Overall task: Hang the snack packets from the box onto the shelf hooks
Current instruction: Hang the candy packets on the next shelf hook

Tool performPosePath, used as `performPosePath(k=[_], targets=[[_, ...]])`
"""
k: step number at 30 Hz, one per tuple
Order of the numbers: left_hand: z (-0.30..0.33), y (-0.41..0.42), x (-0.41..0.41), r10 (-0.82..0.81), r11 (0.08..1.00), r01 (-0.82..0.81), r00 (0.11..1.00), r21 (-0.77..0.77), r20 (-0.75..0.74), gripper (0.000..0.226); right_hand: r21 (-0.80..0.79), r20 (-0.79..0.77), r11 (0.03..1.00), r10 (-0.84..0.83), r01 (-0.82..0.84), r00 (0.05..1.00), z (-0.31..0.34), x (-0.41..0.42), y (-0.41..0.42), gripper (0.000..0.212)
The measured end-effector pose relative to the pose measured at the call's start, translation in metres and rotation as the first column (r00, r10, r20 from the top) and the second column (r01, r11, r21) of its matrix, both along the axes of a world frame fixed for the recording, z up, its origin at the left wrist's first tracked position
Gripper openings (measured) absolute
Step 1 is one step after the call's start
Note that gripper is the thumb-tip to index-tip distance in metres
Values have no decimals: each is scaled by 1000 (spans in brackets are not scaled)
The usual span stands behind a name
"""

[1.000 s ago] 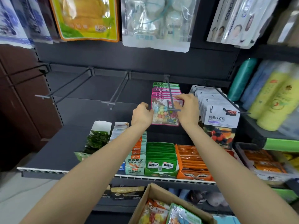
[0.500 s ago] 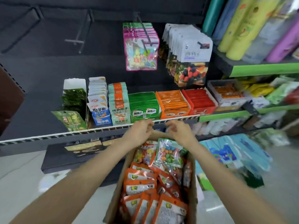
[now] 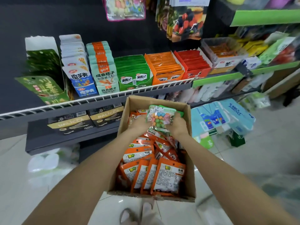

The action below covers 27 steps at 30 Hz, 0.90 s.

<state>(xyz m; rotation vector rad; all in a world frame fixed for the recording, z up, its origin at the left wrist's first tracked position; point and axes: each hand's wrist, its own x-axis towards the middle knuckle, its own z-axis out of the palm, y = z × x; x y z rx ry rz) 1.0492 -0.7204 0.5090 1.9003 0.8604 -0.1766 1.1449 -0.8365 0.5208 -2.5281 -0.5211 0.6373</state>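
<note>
Two hands now grip one green candy packet (image 3: 159, 118) at the far end of the cardboard box (image 3: 189, 161): left hand (image 3: 140, 124) and right hand (image 3: 177, 123) curl round its sides, lower than half a second ago. Orange packets (image 3: 151, 169) fill the box. Its far rim sits near the shelf edge (image 3: 100, 99); pale floor tiles (image 3: 243, 161) surround it.

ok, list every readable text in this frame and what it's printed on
"DALICCA": two black-and-gold boxes on the lower shelf.
"魔芋爽": blue-and-white packets.
"摸鱼搭子": teal-and-orange packets.
"亲嘴烧": green display box, small and only roughly legible.
Orange packets in the cardboard box: print too small to read.
Green candy packet in both hands: no legible text.
Right-side shelves: blurred.
</note>
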Motion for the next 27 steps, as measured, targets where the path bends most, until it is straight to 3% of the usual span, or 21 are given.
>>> performPosePath(k=[2,4,9,13,17,20,22,27], targets=[[1,3,6,174,985,-173,985,21,-12,43,43,-23,999,-9,10,1000,3,-1,2,45],[3,10,4,245,967,-246,969,74,17,43,77,-77,996,44,-38,996,6,1,-1,38],[23,21,-20,181,982,-189,958,13,222,27,170,-79,975,159,-144,984,16,8,-9,48],[35,31,-34,159,964,-206,953,168,256,14,-34,149,963,268,-266,952,10,26,3,53],[46,34,-43,161,909,-236,959,343,233,14,-229,150,939,295,-257,944,-1,40,18,50],[52,35,-46,170,910,-242,958,338,230,10,-268,243,938,287,-220,927,-1,43,25,31],[52,36,-48,184,911,-252,957,326,226,20,-296,262,932,288,-208,921,-1,42,28,20],[53,38,-50,206,925,-271,947,267,247,23,-336,337,914,343,-228,877,-4,41,28,20]])
